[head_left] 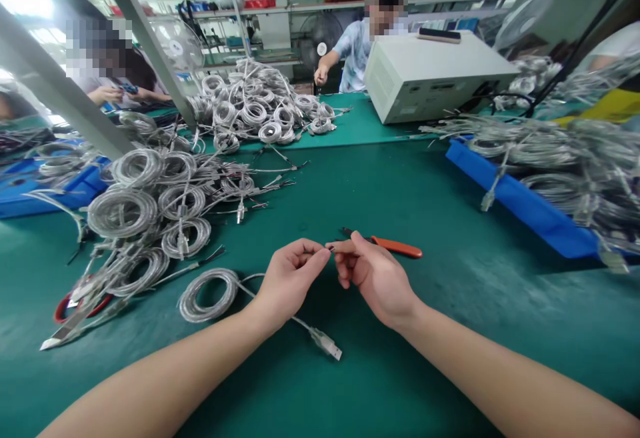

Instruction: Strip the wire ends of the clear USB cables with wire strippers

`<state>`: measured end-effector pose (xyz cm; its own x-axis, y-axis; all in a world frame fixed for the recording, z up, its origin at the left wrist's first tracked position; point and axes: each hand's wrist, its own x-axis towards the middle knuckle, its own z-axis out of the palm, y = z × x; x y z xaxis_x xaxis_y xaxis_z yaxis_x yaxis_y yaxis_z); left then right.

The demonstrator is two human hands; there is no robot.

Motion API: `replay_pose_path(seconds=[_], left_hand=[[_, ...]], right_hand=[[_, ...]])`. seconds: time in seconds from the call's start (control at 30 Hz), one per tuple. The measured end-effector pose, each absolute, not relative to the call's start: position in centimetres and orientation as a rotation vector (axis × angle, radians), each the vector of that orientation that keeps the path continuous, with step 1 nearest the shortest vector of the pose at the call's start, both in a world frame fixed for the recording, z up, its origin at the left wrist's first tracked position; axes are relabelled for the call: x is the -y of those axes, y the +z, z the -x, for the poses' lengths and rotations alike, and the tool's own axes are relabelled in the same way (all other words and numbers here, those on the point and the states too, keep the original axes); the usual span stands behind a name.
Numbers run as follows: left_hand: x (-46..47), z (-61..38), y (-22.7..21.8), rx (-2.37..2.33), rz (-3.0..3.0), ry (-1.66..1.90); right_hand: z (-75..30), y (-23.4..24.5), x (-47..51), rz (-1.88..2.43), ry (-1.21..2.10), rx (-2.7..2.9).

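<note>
Left hand pinching thin wire.
Right hand beside it, finger grip unclear; coiled USB cable, eight o'clock; orange-handled pliers, three.

Got a left forearm, totally bare ngl, running out to the lower left of the frame, plus a right forearm just as bare at the lower right. Pretty smooth and rounded, narrowing toward a bare left grip and equally bare right grip, kinda slim-fingered.

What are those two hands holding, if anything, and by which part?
The left hand pinches thin wires, apparently one end of the coiled cable; whether the right hand grips them too is unclear.
</note>
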<state>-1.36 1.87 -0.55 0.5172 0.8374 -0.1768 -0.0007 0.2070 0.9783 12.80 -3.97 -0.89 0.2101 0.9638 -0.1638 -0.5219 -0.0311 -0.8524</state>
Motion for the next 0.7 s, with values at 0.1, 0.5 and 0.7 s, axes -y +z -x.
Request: replay_pose_path(seconds=[0.1,0.5,0.7], left_hand=[[-1.91,1.32,-0.55,-0.846,-1.223,0.71],[-1.93,1.42,-0.49,-0.872,-1.197,0.726],[-1.95,1.45,-0.36,-0.884,-1.223,0.687]], right_hand=[[-12.91,-0.85,4.0,0.971,1.327,0.588],[-12.61,-1.23,4.06,1.185,1.139,0.79],[-12.68,-1.15,4.09,1.197,1.119,0.797]])
